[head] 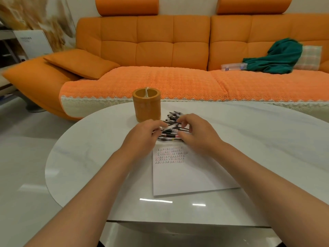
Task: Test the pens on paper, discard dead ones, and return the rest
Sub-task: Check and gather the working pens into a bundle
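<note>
Starting at the far left, a white box [33, 42] stands past the end of the orange sofa [154, 41], at about 10 o'clock from the white oval table [85, 157]. An orange cushion [80, 63] lies on the sofa's near arm.

On the table, toward 12 o'clock, an orange pen holder [146, 106] stands upright. One thin pale thing shows inside it, too blurred to name.

At 5 o'clock from the holder, the left hand [144, 138] reaches in with curled fingers and pinches one end of a clear pen [169, 127]. This pen is raised just above the pile of pens [175, 118], which lies on the table just beside the holder, at its 4 o'clock.

A sheet of paper [187, 177] lies at 6 o'clock from the pile, its far edge touching the pile. Rows of small dark and red marks cover its upper part.

The right hand [197, 134] curls over the pile at the clear pen's other end. Whether it grips that pen cannot be told.

Farther right on the sofa seat, at 2 o'clock from the table, a clear case [233, 66] lies beside a green cloth [277, 57], which leans on a plaid pillow [310, 57].
</note>
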The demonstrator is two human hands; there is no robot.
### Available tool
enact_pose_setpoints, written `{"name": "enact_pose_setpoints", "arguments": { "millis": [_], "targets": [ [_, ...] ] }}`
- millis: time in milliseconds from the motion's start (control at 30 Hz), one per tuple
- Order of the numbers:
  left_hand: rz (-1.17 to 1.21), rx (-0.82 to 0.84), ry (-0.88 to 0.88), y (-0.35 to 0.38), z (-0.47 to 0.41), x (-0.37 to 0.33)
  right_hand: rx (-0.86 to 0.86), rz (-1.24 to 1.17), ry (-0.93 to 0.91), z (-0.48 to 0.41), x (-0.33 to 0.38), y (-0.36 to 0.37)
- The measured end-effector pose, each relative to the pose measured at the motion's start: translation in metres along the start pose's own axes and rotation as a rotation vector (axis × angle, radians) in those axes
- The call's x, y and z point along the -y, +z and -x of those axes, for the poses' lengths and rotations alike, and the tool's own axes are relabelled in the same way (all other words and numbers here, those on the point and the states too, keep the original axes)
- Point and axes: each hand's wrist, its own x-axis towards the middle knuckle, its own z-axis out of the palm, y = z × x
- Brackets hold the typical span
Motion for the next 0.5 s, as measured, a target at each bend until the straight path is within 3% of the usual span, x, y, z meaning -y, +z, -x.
{"name": "enact_pose_setpoints", "arguments": {
  "millis": [100, 233, 367, 500],
  "targets": [
    [0.076, 0.049, 0.048, 0.001, 0.000, -0.008, 0.062, -0.210, 0.044, 0.000, 0.011, -0.008],
    [0.108, 0.076, 0.030, 0.003, 0.002, -0.017, 0.082, -0.215, 0.079, 0.001, 0.011, -0.015],
    [-0.097, 0.138, -0.048, 0.001, -0.001, -0.012, 0.017, -0.267, 0.160, 0.004, -0.004, -0.024],
    [-0.203, 0.095, -0.052, 0.004, -0.004, -0.009, 0.033, -0.229, 0.151, 0.009, -0.014, -0.029]
  ]
}}
